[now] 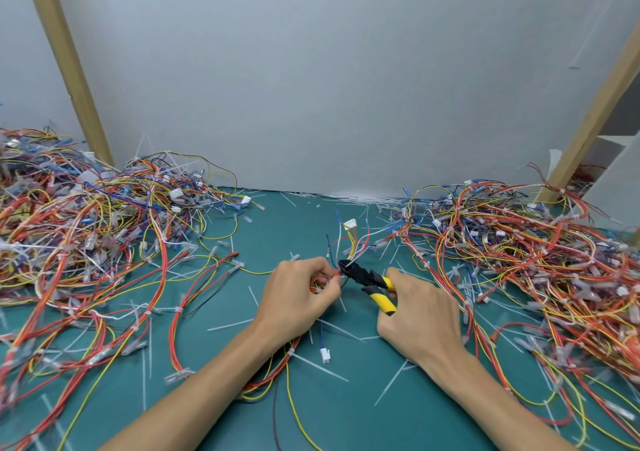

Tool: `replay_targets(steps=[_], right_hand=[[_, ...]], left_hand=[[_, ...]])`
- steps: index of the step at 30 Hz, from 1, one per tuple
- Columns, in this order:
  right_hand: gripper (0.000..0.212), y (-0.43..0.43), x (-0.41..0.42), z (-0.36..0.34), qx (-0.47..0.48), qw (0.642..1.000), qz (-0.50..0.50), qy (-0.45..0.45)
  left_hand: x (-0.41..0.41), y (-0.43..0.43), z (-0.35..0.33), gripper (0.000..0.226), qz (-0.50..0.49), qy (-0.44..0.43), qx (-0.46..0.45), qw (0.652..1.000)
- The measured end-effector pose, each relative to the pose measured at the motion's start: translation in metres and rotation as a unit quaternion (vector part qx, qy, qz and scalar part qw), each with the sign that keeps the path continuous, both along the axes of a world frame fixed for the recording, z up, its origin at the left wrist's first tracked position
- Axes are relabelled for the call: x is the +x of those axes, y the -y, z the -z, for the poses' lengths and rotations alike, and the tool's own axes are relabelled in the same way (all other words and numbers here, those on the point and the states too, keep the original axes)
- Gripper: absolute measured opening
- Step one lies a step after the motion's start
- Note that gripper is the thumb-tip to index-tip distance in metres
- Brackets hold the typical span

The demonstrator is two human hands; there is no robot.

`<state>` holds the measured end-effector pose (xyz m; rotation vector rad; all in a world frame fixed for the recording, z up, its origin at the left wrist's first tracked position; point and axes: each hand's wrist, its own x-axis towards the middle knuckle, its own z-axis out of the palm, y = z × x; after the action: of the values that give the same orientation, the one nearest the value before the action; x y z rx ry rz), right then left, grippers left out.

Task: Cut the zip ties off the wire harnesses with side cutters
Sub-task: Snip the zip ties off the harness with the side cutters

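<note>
My left hand pinches a small wire harness of red, yellow, blue and white wires over the middle of the green mat. Its white connector points away from me. My right hand grips the yellow-and-black handles of the side cutters. The black jaws sit right at the bundle beside my left fingertips. Whether a zip tie lies between the jaws is hidden.
Big tangled piles of wire harnesses lie at the left and at the right. Cut white zip ties are scattered over the green mat. A grey wall stands behind, with wooden posts on both sides.
</note>
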<state>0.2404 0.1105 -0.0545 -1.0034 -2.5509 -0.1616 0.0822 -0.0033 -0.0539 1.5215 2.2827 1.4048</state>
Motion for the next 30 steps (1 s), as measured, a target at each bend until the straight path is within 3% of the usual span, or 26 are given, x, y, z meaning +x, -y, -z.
replay_targets(steps=[30], right_hand=[[0.022, -0.0025, -0.0004, 0.0015, -0.009, 1.0, -0.005, 0.01]], left_hand=[[0.002, 0.0024, 0.0002, 0.021, 0.007, 0.002, -0.007, 1.0]])
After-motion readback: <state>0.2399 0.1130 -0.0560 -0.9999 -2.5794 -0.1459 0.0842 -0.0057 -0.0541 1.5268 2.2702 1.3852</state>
